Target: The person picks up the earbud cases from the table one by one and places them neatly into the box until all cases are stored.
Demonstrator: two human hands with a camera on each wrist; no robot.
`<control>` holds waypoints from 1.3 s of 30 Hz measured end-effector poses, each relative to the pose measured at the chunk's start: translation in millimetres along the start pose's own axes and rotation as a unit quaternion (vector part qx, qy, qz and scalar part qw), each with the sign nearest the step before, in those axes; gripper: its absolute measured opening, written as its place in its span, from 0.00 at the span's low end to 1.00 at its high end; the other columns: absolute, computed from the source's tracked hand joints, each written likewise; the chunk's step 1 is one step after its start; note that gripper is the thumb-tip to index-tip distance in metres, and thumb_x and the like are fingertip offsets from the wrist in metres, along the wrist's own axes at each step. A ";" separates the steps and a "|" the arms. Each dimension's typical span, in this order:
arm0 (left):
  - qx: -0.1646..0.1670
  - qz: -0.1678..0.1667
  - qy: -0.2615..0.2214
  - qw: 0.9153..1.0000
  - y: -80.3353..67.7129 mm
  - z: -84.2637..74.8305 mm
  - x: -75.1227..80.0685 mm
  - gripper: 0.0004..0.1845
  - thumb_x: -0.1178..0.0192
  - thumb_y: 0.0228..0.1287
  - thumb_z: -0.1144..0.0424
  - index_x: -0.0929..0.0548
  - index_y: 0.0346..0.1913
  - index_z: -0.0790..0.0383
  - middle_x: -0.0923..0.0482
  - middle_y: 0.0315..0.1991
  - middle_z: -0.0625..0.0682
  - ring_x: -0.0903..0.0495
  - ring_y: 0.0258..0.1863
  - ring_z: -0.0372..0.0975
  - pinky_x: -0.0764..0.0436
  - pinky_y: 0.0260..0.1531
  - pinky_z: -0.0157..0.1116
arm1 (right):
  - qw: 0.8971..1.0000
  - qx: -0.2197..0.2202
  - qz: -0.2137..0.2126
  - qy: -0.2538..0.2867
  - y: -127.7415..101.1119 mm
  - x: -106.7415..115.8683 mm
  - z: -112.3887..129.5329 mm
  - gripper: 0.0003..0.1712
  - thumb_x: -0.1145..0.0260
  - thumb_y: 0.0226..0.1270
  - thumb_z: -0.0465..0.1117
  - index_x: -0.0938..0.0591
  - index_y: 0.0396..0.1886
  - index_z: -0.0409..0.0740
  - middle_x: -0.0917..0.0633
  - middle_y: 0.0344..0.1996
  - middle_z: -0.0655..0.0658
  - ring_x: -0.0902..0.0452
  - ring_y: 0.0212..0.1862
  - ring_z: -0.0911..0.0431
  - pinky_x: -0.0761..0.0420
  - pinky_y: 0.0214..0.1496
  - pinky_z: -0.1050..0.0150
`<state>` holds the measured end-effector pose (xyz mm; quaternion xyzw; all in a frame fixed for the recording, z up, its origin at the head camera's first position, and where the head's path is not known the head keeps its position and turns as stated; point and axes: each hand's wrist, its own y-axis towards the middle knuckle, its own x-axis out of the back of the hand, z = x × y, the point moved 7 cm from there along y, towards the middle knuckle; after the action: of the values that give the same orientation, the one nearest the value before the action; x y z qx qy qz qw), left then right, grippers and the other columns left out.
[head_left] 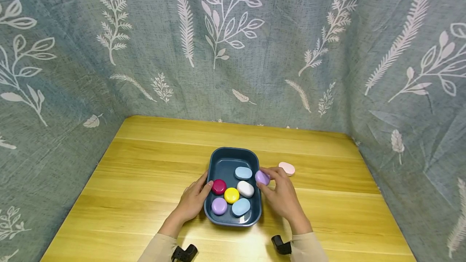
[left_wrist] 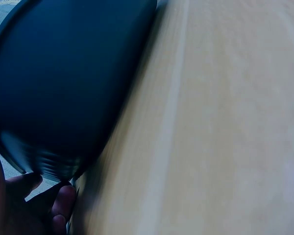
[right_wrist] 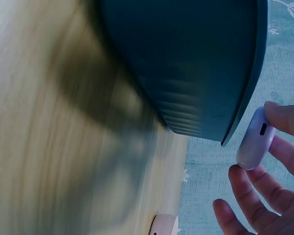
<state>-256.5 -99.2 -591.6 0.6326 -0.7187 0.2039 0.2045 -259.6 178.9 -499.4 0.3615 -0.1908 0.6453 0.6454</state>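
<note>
A dark blue rectangular tray [head_left: 225,164] stands on the table. My left hand [head_left: 192,200] grips its left side, thumb at the rim and fingers along the outer wall. My right hand [head_left: 283,198] pinches a lilac earbud case [head_left: 262,178] between thumb and fingers, close to the tray's right rim; a dark port slot shows on the case [right_wrist: 257,139] in the right wrist view. Inside the tray lie a red case [head_left: 219,186], a yellow case [head_left: 231,195], a white case [head_left: 245,189], another lilac case [head_left: 219,206], an upper light blue case [head_left: 243,173] and a lower light blue case [head_left: 241,207].
A pale pink case [head_left: 287,168] lies on the wooden table [head_left: 156,161] just beyond my right hand. Grey-blue curtains [head_left: 233,84] with white leaf prints hang behind the table and along both sides.
</note>
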 end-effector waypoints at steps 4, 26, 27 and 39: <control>-0.001 0.000 -0.001 1.000 0.2 -0.3 -0.1 0.34 0.57 0.81 0.39 0.37 0.81 0.51 0.26 0.73 0.57 0.29 0.72 0.53 0.39 0.72 0.61 | 1.000 0.014 0.001 0.008 -0.2 -2.5 3.4 0.25 0.21 0.62 0.38 0.14 0.60 0.43 0.17 0.52 0.44 0.21 0.57 0.47 0.22 0.61 0.48; 0.001 0.001 -0.006 1.000 -1.8 -0.1 0.1 0.35 0.56 0.81 0.38 0.37 0.81 0.51 0.27 0.74 0.57 0.30 0.74 0.54 0.41 0.74 0.62 | 0.999 0.050 0.008 -0.003 -1.1 -15.0 21.3 0.26 0.21 0.62 0.40 0.14 0.61 0.47 0.19 0.55 0.43 0.22 0.59 0.48 0.21 0.62 0.47; -0.001 0.000 -0.005 1.000 -1.8 -0.5 0.2 0.35 0.56 0.81 0.38 0.37 0.81 0.52 0.27 0.74 0.58 0.30 0.73 0.54 0.41 0.73 0.63 | 0.999 0.051 0.008 -0.004 -1.0 -15.6 21.8 0.26 0.21 0.62 0.40 0.14 0.61 0.47 0.19 0.55 0.43 0.22 0.59 0.48 0.21 0.61 0.47; 0.000 0.002 -0.005 1.000 -1.6 -2.0 0.7 0.35 0.56 0.81 0.38 0.37 0.81 0.52 0.27 0.74 0.57 0.30 0.73 0.54 0.40 0.73 0.62 | 0.997 0.078 0.020 -0.016 -0.4 -26.4 30.1 0.26 0.21 0.62 0.41 0.14 0.61 0.46 0.19 0.55 0.43 0.22 0.58 0.49 0.20 0.61 0.49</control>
<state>-255.0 -98.9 -589.5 0.6323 -0.7210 0.2009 0.2001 -255.1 139.1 -498.2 0.4170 -0.1577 0.6649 0.5993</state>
